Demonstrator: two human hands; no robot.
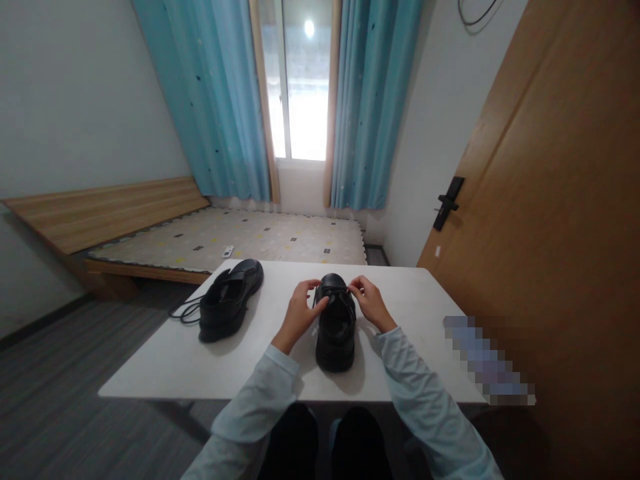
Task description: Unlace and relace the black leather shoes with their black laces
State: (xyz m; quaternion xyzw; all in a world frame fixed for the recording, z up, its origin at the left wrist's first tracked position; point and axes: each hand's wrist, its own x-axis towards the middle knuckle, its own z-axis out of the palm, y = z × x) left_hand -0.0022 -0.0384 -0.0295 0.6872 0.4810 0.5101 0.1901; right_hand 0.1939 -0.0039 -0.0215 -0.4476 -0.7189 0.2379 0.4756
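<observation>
A black lace-up shoe (335, 343) stands upright on the white table in front of me, its toe pointing away. On its left side, my left hand (303, 308) grips the upper near the lace area, thumb over the opening and fingers at the outer side. My right hand (369, 299) is at the shoe's right side, thumb and fingertips pinched on a black shoelace (343, 289). The lace runs across the front of the shoe opening. Another black shoe (220, 310) lies at the left of the table, its loose laces hanging past the table's edge.
The white table (395, 373) spans the space before me. A pixelated patch (485, 360) covers something at its right edge. Beyond stands a bed (280, 233) with a small white object (228, 251) on it. A wooden door (560, 220) is close on the right.
</observation>
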